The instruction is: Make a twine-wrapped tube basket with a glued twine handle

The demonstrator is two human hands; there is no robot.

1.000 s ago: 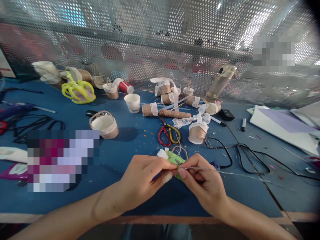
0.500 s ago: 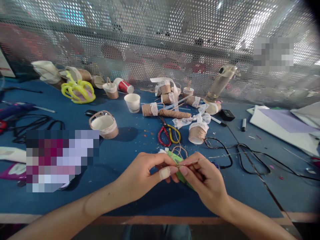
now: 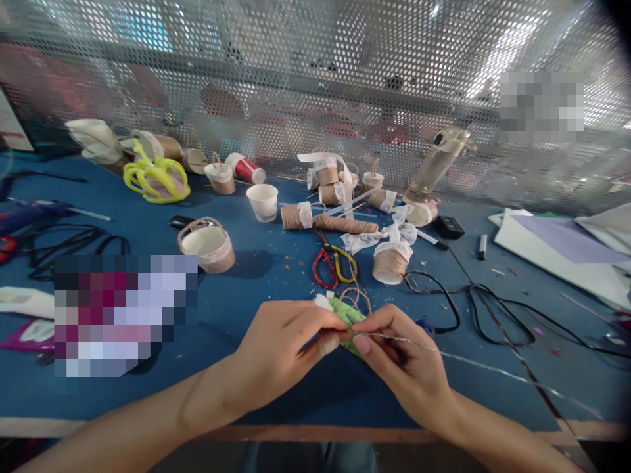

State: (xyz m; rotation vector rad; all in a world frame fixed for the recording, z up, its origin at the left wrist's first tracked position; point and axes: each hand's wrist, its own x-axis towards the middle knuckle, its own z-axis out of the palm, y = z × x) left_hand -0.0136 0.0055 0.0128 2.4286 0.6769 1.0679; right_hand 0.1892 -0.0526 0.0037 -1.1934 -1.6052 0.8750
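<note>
My left hand (image 3: 283, 341), with a plaster on its thumb, is closed in a pinch on a thin twisted string (image 3: 486, 362). Close against its fingertips, my right hand (image 3: 409, 358) pinches the same string, whose loose length trails to the right over the table. Just behind and below the fingers lies a bright green piece (image 3: 345, 306), partly hidden by the hands; its kind is unclear. A loop of brown twine (image 3: 367, 299) rises beside it. Beyond the hands rest scissors (image 3: 336, 266) with red and yellow handles.
A twine-wrapped cup (image 3: 392, 263) with lace and a handled cup (image 3: 210, 249) stand on the blue table (image 3: 276, 407). Farther back are a white paper cup (image 3: 263, 202), a twine bundle (image 3: 345, 225) and a bottle (image 3: 436, 167). A black cable (image 3: 497, 338) runs along the right.
The string's free length has swung downward and toward me on the right. My left hand has turned slightly, covering more of its thumb. Both hands stay together.
</note>
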